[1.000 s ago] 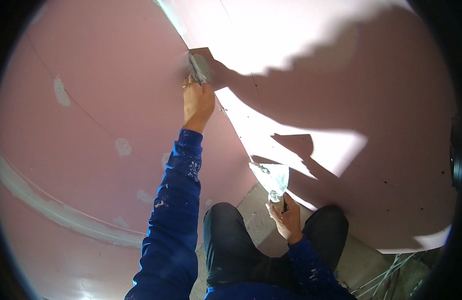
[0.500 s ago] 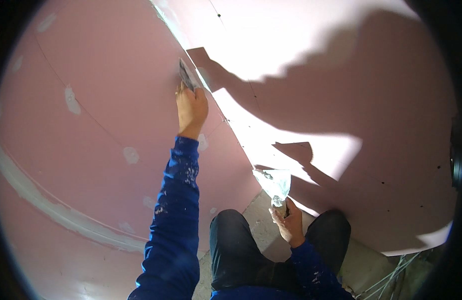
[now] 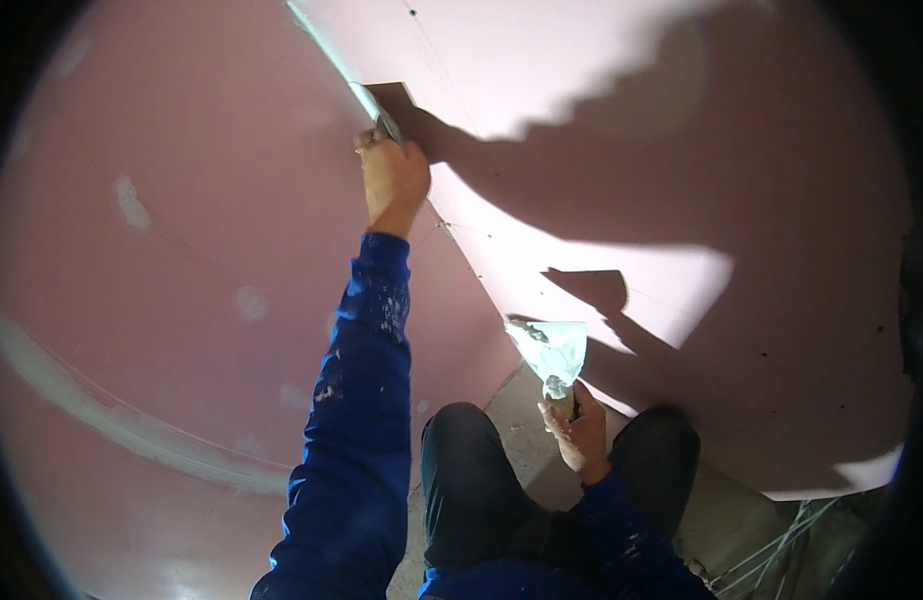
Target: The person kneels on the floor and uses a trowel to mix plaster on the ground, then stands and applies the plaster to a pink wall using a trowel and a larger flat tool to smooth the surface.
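My left hand [image 3: 395,185] is closed round a putty knife, its narrow dark blade [image 3: 388,127] laid in the corner where two pink drywall boards meet. My fingers hide its handle. Above the blade a pale strip of joint compound [image 3: 331,55] runs up the corner. Lower down, close to my knees, my right hand [image 3: 581,442] grips the handle of a wide putty knife [image 3: 566,348]. That blade points away from me, smeared white, with a grey lump of compound [image 3: 528,330] along its left edge.
The left pink board [image 3: 211,350] carries several filled patches and a curved, plastered seam [image 3: 131,430]. Strong light and my shadow fall across the right board [image 3: 781,250]. Thin pale wires or rods [image 3: 781,550] lie at lower right on the concrete floor [image 3: 511,420].
My left hand has moved slightly right and up, bringing its putty knife from the left board into the corner. The wide knife in my right hand has barely shifted.
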`<act>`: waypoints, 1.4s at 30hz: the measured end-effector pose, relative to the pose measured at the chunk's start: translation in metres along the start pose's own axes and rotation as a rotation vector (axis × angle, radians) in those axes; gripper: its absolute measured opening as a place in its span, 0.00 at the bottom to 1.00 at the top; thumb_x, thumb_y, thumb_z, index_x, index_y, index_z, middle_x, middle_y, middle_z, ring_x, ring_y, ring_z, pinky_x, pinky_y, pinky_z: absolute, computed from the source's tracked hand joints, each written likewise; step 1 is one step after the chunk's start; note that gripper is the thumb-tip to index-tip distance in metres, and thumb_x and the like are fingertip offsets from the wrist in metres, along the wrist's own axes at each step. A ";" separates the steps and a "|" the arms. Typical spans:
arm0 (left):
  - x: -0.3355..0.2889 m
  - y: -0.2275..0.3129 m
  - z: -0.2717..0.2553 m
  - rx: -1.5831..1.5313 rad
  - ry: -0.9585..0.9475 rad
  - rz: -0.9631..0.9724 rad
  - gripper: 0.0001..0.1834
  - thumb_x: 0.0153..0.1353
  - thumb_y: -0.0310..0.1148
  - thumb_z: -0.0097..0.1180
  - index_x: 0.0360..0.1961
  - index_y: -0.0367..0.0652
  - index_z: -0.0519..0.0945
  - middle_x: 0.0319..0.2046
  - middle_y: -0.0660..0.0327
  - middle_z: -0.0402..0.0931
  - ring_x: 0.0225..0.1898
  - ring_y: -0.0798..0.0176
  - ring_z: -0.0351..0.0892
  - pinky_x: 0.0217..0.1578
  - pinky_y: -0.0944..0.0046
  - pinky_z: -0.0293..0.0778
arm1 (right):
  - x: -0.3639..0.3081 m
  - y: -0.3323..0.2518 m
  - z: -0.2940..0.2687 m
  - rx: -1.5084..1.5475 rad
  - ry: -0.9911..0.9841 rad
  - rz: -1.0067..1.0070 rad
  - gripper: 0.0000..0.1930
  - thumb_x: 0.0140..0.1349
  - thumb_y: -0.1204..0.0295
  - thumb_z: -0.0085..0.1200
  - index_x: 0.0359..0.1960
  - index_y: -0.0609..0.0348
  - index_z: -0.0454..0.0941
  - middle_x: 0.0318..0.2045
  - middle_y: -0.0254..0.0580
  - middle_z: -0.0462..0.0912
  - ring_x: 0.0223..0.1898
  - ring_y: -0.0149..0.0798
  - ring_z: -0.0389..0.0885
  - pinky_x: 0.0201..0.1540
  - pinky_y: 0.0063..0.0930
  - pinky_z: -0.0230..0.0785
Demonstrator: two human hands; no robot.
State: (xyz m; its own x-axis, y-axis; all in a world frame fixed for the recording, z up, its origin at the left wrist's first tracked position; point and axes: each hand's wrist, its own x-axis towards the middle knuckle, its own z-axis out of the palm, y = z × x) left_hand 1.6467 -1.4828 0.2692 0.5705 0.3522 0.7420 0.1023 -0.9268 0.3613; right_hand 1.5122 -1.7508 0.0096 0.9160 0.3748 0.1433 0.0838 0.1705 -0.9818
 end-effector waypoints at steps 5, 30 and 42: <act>-0.020 -0.027 -0.006 0.016 -0.034 0.140 0.21 0.57 0.27 0.42 0.46 0.19 0.72 0.48 0.30 0.71 0.54 0.31 0.68 0.61 0.43 0.62 | -0.002 0.002 0.003 0.192 -0.041 0.135 0.17 0.64 0.71 0.62 0.52 0.64 0.75 0.33 0.31 0.79 0.32 0.22 0.74 0.36 0.19 0.70; 0.071 -0.005 -0.015 0.335 0.102 0.137 0.20 0.59 0.30 0.44 0.39 0.18 0.76 0.44 0.29 0.75 0.50 0.29 0.73 0.54 0.43 0.69 | -0.002 0.007 0.006 0.117 0.049 0.030 0.14 0.64 0.71 0.61 0.49 0.62 0.77 0.32 0.31 0.79 0.31 0.24 0.74 0.35 0.23 0.70; 0.029 -0.012 -0.024 0.087 0.117 0.139 0.20 0.57 0.29 0.44 0.45 0.20 0.75 0.46 0.29 0.75 0.50 0.28 0.73 0.58 0.43 0.66 | -0.001 0.006 0.004 0.185 -0.019 0.094 0.16 0.65 0.69 0.61 0.50 0.63 0.76 0.33 0.31 0.80 0.32 0.23 0.75 0.33 0.21 0.70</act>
State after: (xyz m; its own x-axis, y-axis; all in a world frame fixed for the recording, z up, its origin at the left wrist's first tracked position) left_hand 1.6424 -1.4582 0.2998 0.4858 0.2285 0.8437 0.1022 -0.9735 0.2048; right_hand 1.5102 -1.7467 0.0037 0.9088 0.4135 0.0558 -0.0770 0.2977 -0.9515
